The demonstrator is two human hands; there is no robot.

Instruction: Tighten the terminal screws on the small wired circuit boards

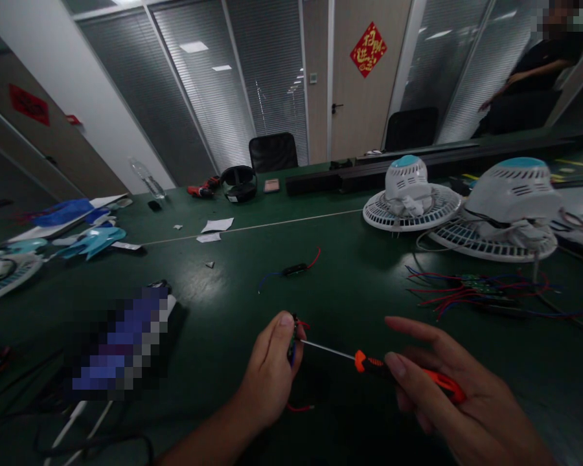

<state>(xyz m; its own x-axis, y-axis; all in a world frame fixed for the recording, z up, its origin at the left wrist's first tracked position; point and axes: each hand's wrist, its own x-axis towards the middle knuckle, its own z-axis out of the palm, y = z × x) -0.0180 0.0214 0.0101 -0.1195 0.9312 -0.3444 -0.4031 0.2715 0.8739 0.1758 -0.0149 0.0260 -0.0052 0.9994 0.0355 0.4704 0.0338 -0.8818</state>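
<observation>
1. Head view: the left hand pinched a small circuit board between thumb and fingers; the right hand loosely gripped a screwdriver, forefinger standing clear.
2. With so slack a hold, the tip (at or very near the board, beside the thumb) could have skidded into skin or wiring.
3. Around them, a green table bore white fan units and wired boards; beyond stood blind-covered partitions and a door.
</observation>
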